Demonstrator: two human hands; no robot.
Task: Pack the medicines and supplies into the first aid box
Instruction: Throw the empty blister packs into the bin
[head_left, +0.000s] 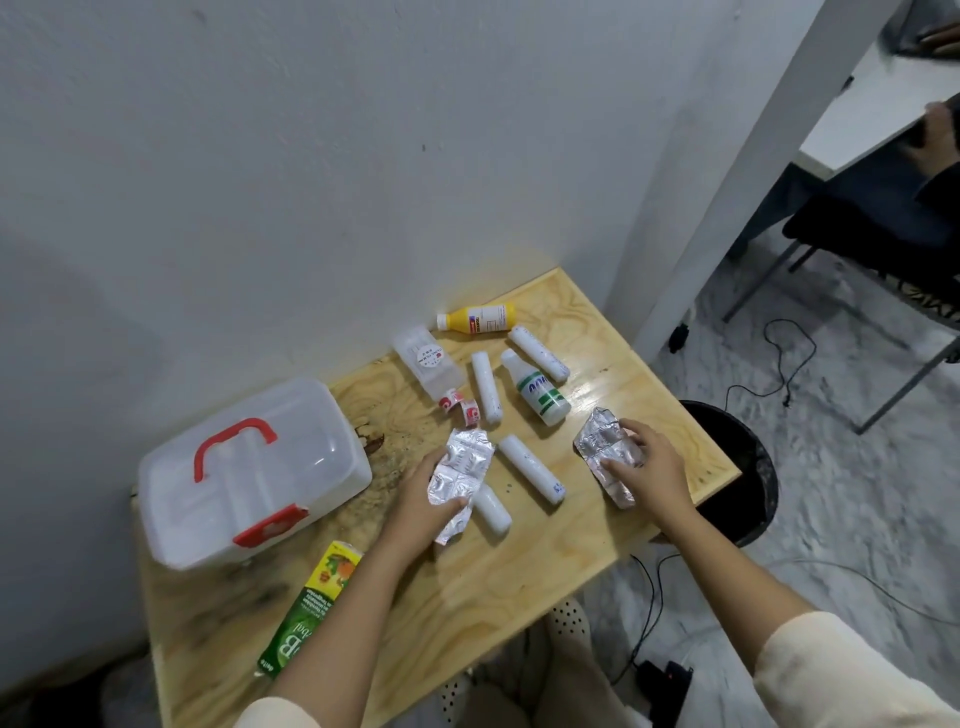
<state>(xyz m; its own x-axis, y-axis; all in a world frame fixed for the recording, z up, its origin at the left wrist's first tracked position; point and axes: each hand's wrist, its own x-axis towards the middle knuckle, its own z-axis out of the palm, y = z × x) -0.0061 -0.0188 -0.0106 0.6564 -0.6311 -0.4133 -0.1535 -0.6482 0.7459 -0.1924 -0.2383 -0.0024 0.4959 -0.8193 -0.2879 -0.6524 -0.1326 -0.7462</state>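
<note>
Head view, packing not yet begun. The box (249, 478), translucent white with a red handle and red latch, stands shut at the left of the desk (519, 561), so no item can go in until its lid is opened. The left hand (423, 499) has its grip clamped on a foil blister strip (460, 473), thumb across the lower end, lifting it over one white roll (493, 512). The right hand (647, 465) presses on a second crumpled strip (605, 449) near the right edge, fingers closed over it; whether that strip is raised or flat on the desk cannot be told. Holding one strip in each hand probably serves to gather the flat items together before opening the box.

Unpacked items lie loose across the far half of the desk, well apart from the box: a yellow bottle (480, 318) on its side, a white bottle (537, 389) with green and blue label, three more rolls, a clear case (426, 361) and small tape rolls (460, 405). A green carton (306, 613) lies near the front edge; a large "B" and "delta" are legible, the rest too blurred to read.
</note>
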